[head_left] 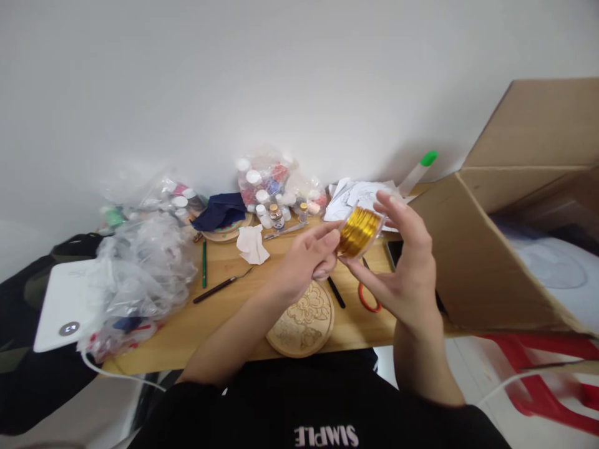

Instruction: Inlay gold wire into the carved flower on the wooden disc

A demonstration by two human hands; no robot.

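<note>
Wire spool [360, 232] in wide-spread R hand [408, 265], L hand [309, 254] curled tight agst it

Item 1: black fabric shirt [262, 408], worn by the person. Lettering [326, 436] across the front, at the lower edge of the view: the single word "SIMPLE", in pale block capitals, one line, appearing upside down, with the S at the right end and the E at the left.

Item 2: small clear glass bottle with a brown cap [276, 218], standing on the wooden tabletop [182, 333]. Bears a label with dark print; wording too small to read.

Item 3: flat white rectangular object with rounded corners [58, 299], at left. Round dark-and-silver emblem [69, 328] near one corner; details illegible.
</note>
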